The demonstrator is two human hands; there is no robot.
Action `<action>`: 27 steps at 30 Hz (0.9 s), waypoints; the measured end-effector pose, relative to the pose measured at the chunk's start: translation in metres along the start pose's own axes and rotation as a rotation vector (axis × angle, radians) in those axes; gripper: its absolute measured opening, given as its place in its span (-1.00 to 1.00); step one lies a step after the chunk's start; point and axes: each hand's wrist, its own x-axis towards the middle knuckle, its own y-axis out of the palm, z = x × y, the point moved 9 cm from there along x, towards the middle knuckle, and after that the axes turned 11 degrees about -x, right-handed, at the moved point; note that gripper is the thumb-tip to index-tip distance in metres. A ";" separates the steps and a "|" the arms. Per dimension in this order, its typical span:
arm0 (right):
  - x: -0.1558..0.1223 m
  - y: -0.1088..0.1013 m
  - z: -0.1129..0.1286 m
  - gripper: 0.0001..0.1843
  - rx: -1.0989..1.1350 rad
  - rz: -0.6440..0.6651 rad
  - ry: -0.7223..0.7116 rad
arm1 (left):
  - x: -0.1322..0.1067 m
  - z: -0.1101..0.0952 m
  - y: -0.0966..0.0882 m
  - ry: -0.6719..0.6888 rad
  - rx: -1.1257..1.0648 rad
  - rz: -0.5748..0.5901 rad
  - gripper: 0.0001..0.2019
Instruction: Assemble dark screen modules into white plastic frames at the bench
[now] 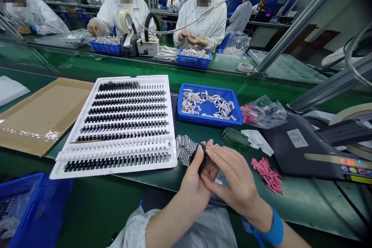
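My left hand and my right hand meet above the bench's front edge. Between them is a small black part, mostly covered by fingers, so its exact kind does not show. The left thumb and fingers are closed on it, and the right fingertips press on it from the other side. Just behind the left hand lie rows of grey-and-white strips. To the left, a white tray holds several rows of black parts, some slots bare. Thin green boards are stacked beyond the right hand.
Behind my hands stands a blue bin of white plastic pieces. Pink pieces and a black device with a lit display are at right. Cardboard lies left. Co-workers sit across a green partition.
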 end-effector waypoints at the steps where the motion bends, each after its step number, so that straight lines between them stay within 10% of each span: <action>1: -0.003 0.000 -0.002 -0.35 -0.015 -0.011 0.027 | 0.001 0.004 0.000 -0.002 -0.004 0.004 -0.84; 12: -0.013 -0.001 -0.017 -0.44 -0.125 0.049 0.134 | 0.008 0.024 -0.012 -0.024 0.062 -0.004 -0.82; 20: 0.011 0.007 -0.077 -0.58 -0.093 0.128 0.132 | -0.016 0.028 -0.022 -0.174 0.116 0.148 -0.21; 27: 0.018 0.084 -0.087 -0.60 -0.340 0.663 -0.205 | -0.038 0.022 -0.062 -0.221 0.270 0.059 -0.40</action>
